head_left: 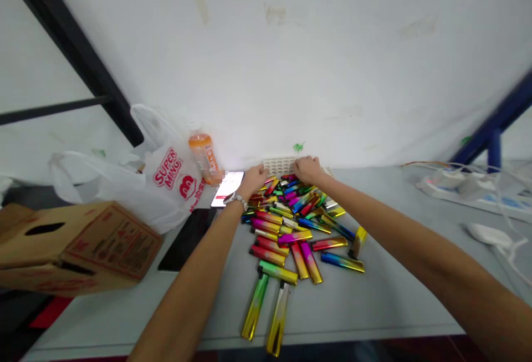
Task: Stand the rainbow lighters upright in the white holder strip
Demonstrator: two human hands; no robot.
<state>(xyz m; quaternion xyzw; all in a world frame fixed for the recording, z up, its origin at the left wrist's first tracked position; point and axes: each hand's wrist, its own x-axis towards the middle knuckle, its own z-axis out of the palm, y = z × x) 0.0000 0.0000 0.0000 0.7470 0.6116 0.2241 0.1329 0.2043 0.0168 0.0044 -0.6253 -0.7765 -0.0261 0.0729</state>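
Note:
A pile of shiny, many-coloured lighters [293, 237] lies on the grey table. Behind the pile, against the wall, is a pale tray with rows of small slots [279, 166]. My left hand [254, 178] is at the tray's left end, fingers bent together; whether it grips the tray's edge is too small to tell. My right hand [308, 170] rests over the tray's right part with its fingers curled down, and what is under the fingertips is hidden. Two lighters, one green and gold [255, 306] and one white and gold [277, 320], lie nearest the front edge.
Left of the pile are a phone [226, 189], a black tablet [189, 240], an orange drink bottle [204, 157], a white plastic bag [166, 184] and a cardboard box [103, 245]. A power strip [477, 193] and a white charger with cables [490, 235] lie at the right.

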